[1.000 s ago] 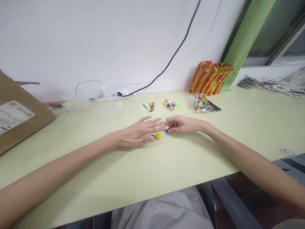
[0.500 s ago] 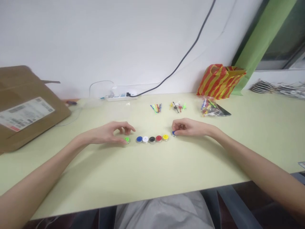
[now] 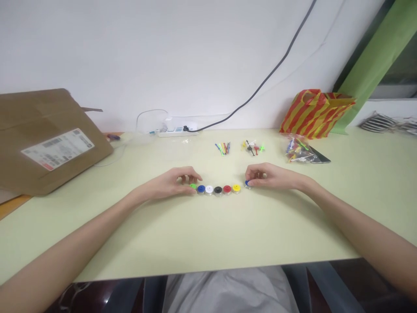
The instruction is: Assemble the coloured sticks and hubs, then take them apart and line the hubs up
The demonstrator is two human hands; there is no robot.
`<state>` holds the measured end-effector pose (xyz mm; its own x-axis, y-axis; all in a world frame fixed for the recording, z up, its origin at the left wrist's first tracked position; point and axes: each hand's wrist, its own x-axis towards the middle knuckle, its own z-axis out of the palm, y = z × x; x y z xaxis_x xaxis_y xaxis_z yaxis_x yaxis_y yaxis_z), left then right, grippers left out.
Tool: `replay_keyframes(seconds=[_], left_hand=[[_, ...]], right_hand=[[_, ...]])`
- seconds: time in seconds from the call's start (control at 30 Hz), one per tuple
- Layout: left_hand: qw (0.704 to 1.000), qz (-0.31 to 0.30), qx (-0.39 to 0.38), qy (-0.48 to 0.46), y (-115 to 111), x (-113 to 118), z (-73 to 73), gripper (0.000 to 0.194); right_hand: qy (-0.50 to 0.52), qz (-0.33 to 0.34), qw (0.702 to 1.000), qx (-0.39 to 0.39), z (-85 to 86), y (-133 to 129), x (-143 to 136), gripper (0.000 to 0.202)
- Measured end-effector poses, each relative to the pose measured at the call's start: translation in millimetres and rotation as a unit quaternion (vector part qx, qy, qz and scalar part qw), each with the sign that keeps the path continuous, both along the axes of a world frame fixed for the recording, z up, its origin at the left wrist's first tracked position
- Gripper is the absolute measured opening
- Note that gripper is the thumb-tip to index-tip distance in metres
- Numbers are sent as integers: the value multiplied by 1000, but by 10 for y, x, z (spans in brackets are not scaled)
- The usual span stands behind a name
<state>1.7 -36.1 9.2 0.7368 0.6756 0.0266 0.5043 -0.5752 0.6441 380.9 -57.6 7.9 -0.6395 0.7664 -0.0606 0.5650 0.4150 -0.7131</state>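
Note:
A row of small round pieces with coloured tops and clear bases lies on the table: a blue piece, a white piece, a black piece, a red piece and a yellow piece. At the row's left end my left hand has its thumb and fingers around a green round piece, close beside the blue one. Just right of the yellow piece, my right hand pinches another blue round piece; curled fingers partly cover it.
Behind the row lie thin coloured sticks, a cluster of small coloured parts and a clear bag of parts. A cardboard box stands left, a striped bag back right. A power strip sits against the wall.
My left hand has slid the green piece rightwards, closing the gap to the row. My right hand still holds its blue piece beside the yellow one. The whole view has shifted slightly.

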Motion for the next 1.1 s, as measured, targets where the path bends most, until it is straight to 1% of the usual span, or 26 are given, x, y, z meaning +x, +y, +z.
replay_keyframes(seconds=[0.07,0.13,0.23,0.3,0.4,0.5,0.6,0.7,0.77,0.87,0.97,1.1], left_hand=[[999,0,32,-11,-34,38,-8,43],[998,-5,56,-20,-82,97,-14,42],[995,-21,92,-15,-151,202,-31,36],[993,-26,117,0,-175,256,-44,29],[991,-25,128,16,-177,282,-46,23],[991,-23,129,21,-170,255,-34,22],[989,-27,141,22,-168,224,-53,23],[987,-23,159,11,-173,246,-103,34],[985,-15,174,4,-182,308,-133,40],[979,-18,201,-4,-205,451,-160,35],[976,-34,215,-11,-225,583,-188,28],[974,-43,222,-26,-233,650,-233,19]], right_hand=[[-7,-3,1000,7,10,-11,1,33],[-15,-17,999,27,13,-21,-8,34],[0,-47,994,94,1,-42,-53,33],[17,-53,987,150,-10,-68,-106,31],[22,-38,977,211,-28,-131,-206,26],[23,-16,969,245,-65,-180,-299,23],[28,1,964,264,-130,-177,-356,26],[27,10,963,268,-193,-152,-389,29],[26,8,963,267,-220,-149,-414,31],[24,5,963,268,-243,-165,-463,31],[22,6,962,273,-259,-182,-508,28],[16,18,963,270,-254,-195,-540,22]])
